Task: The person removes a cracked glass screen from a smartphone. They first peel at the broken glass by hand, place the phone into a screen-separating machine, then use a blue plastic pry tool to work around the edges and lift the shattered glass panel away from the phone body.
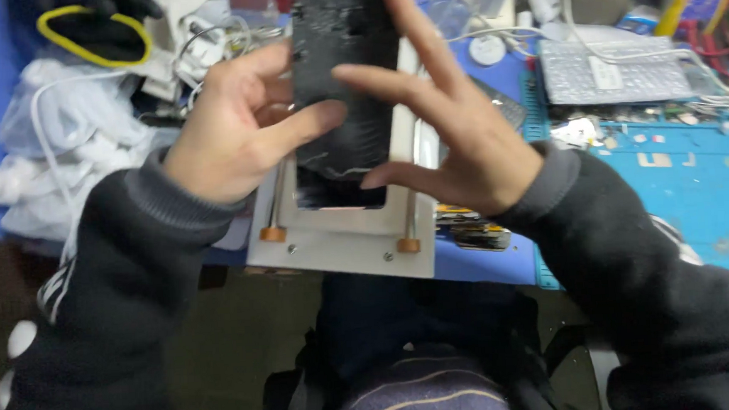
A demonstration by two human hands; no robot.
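Both hands (361, 130) on black glass panel (343, 73)

Even, bright overhead light, soft shadows; the whole view is slightly motion-blurred, with glare on the dark panel (343, 73).

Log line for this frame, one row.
left hand: thumb on dark panel | right hand: fingers spread on panel | panel lies in white jig | blue mat right

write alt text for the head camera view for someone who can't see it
Two bare hands, the left hand and right hand, press fingers onto a dark phone-sized panel lying in a white frame jig with two orange knobs. Around it a blue work mat, white cables and a silvery padded pouch clutter the bench.
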